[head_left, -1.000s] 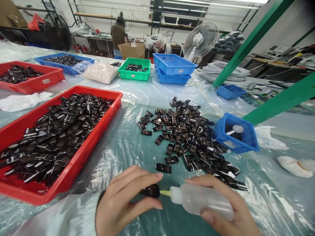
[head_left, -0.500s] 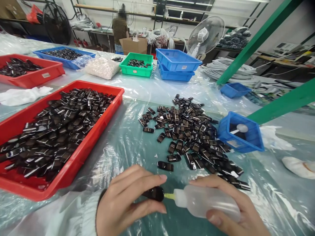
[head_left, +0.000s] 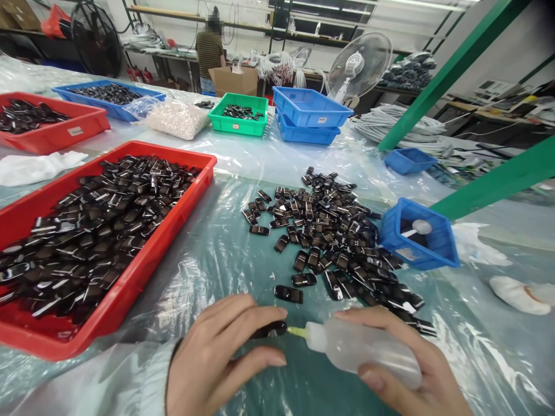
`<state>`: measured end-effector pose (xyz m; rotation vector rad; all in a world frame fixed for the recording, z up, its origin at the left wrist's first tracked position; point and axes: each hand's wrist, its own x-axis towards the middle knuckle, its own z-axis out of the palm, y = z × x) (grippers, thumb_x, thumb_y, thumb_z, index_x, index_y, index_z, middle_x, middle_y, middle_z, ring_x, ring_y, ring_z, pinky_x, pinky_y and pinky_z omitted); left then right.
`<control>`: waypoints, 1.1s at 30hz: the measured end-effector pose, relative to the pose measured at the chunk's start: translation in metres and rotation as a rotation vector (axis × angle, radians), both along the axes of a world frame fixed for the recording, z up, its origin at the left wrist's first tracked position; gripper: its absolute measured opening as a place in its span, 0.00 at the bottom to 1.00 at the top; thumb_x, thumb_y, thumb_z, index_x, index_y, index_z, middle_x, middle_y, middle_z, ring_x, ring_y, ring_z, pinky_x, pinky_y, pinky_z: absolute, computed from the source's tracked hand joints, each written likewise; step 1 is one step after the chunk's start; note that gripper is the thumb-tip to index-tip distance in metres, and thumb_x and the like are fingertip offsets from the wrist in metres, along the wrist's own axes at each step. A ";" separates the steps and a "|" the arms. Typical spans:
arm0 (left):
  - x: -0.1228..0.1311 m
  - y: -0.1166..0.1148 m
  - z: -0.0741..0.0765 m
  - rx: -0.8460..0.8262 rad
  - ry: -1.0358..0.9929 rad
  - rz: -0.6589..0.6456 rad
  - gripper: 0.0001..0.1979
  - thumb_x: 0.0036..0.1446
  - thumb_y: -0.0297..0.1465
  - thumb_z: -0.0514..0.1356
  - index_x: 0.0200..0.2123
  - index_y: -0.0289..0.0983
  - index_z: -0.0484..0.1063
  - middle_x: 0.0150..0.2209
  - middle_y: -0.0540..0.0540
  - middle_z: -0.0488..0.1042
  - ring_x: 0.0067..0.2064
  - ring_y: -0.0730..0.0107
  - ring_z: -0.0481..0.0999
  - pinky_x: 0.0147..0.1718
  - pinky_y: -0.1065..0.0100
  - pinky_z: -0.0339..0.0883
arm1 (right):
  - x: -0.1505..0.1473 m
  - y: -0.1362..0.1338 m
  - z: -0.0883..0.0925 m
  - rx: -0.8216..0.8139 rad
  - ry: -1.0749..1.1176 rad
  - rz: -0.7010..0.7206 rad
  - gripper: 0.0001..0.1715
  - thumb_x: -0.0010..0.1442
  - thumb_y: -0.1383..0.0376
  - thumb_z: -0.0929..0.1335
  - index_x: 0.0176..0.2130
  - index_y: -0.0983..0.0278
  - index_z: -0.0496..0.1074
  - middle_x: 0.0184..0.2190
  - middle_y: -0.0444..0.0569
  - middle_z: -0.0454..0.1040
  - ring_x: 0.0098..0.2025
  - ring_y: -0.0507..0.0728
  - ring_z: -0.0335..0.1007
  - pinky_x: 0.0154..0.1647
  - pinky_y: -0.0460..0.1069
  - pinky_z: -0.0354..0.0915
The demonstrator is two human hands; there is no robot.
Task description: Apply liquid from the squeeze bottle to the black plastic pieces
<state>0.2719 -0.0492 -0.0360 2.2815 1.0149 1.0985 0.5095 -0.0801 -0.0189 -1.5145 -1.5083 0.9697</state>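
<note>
Between the fingers of my left hand (head_left: 225, 352) is a black glossy piece (head_left: 274, 330), partly hidden by the fingers; the thumb stands a little apart below it. My right hand (head_left: 403, 358) is wrapped round a translucent squeeze bottle (head_left: 368, 349) lying sideways. Its yellow tip (head_left: 297, 331) points left and meets the end of the black piece. Just above my hands one black piece (head_left: 288, 294) lies on the plastic-covered table (head_left: 225, 242). Beyond it spreads a loose pile of similar black pieces (head_left: 333, 225).
A large red tray (head_left: 173, 231) full of black pieces stands on the left. Right of the pile is a small blue bin (head_left: 405, 231) holding a spoon (head_left: 421, 227). A green bin (head_left: 238, 124) and stacked blue bins (head_left: 307, 118) stand farther back. Green posts (head_left: 498, 179) slant in from the right.
The black piece in my left hand has tilted and moved slightly up, and the thumb has come away from it. The bottle has shifted slightly left and up. The view has shifted slightly.
</note>
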 end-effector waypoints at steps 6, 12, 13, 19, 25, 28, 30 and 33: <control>-0.006 -0.002 -0.005 -0.135 0.035 -0.019 0.16 0.67 0.27 0.48 0.55 0.46 0.65 0.44 0.48 0.70 0.43 0.77 0.73 0.38 0.77 0.66 | 0.004 0.004 -0.001 0.081 -0.046 0.031 0.12 0.55 0.54 0.71 0.40 0.52 0.76 0.35 0.45 0.75 0.30 0.55 0.73 0.22 0.42 0.66; -0.005 0.002 0.001 -0.128 0.028 0.046 0.13 0.64 0.31 0.55 0.52 0.45 0.67 0.46 0.50 0.71 0.47 0.78 0.73 0.44 0.81 0.67 | 0.003 0.003 0.000 0.190 -0.063 0.038 0.15 0.59 0.47 0.68 0.42 0.49 0.75 0.36 0.43 0.75 0.31 0.53 0.73 0.24 0.40 0.67; -0.005 0.003 0.001 -0.123 0.022 0.048 0.12 0.64 0.31 0.56 0.51 0.45 0.67 0.45 0.51 0.72 0.47 0.78 0.74 0.44 0.82 0.67 | 0.002 0.004 0.000 0.199 -0.078 0.041 0.15 0.60 0.46 0.67 0.42 0.48 0.74 0.37 0.42 0.75 0.32 0.53 0.73 0.24 0.40 0.67; -0.005 0.002 0.001 -0.068 0.037 0.050 0.11 0.64 0.31 0.55 0.49 0.44 0.69 0.44 0.51 0.71 0.46 0.79 0.73 0.43 0.82 0.66 | 0.003 0.005 0.004 0.210 -0.097 0.080 0.14 0.60 0.46 0.67 0.42 0.46 0.74 0.36 0.41 0.75 0.31 0.53 0.73 0.24 0.40 0.66; -0.005 0.002 0.002 -0.015 0.057 0.048 0.10 0.65 0.29 0.54 0.48 0.41 0.70 0.43 0.50 0.71 0.46 0.78 0.70 0.44 0.79 0.63 | 0.004 0.004 0.006 0.169 -0.131 0.071 0.14 0.59 0.44 0.67 0.42 0.43 0.74 0.36 0.40 0.75 0.33 0.52 0.73 0.26 0.40 0.66; -0.004 0.002 0.002 -0.018 0.059 0.042 0.10 0.65 0.30 0.53 0.48 0.42 0.69 0.43 0.51 0.70 0.45 0.78 0.70 0.43 0.80 0.63 | 0.004 0.004 0.006 0.171 -0.133 0.060 0.14 0.58 0.43 0.67 0.41 0.43 0.74 0.36 0.40 0.75 0.33 0.53 0.73 0.27 0.41 0.66; -0.005 0.002 0.001 -0.035 0.051 0.041 0.10 0.65 0.30 0.53 0.48 0.42 0.69 0.44 0.51 0.70 0.45 0.78 0.70 0.44 0.79 0.62 | 0.004 0.004 0.005 0.146 -0.103 0.061 0.15 0.58 0.42 0.67 0.41 0.44 0.74 0.34 0.40 0.75 0.30 0.52 0.71 0.26 0.41 0.65; -0.006 0.002 0.001 -0.050 0.066 0.061 0.11 0.65 0.30 0.54 0.49 0.43 0.69 0.44 0.51 0.70 0.47 0.78 0.69 0.45 0.79 0.62 | 0.004 0.006 0.006 0.061 -0.040 0.054 0.16 0.58 0.42 0.67 0.41 0.45 0.73 0.32 0.40 0.74 0.25 0.50 0.68 0.23 0.41 0.62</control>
